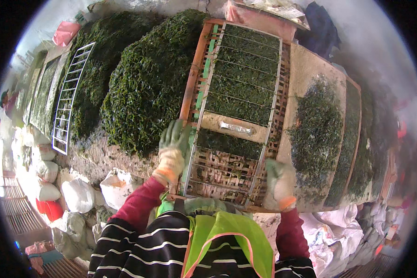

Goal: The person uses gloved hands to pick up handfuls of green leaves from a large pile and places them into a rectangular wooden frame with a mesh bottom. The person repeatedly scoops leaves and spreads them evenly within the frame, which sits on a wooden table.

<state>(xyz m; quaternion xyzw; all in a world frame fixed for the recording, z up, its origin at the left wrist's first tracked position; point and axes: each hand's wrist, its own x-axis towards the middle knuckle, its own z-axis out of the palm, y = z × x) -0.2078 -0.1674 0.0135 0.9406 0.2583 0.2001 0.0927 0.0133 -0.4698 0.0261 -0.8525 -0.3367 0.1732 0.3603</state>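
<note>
My left hand (172,149), in a green-dipped glove, lies with its fingers stretched over the left edge of an orange slatted tray (190,78). My right hand (281,182), gloved and blurred, is beside the tray's right edge; whether it grips anything is unclear. A metal frame with thin crossbars (277,83) lies over the tray. Dark green wet leafy material (245,66) fills its far part, while the near part shows bare lattice (226,170). Across the frame sits a board with a metal handle (208,121), with a strip of leaves (229,144) just nearer to me.
A big heap of green leafy material (149,80) stands left of the tray. Beyond it leans a white ladder-like frame (60,120). On the right, more leaves lie on a pale board (299,62). White sacks (78,194) line the floor. A person (9,102) is at the far left.
</note>
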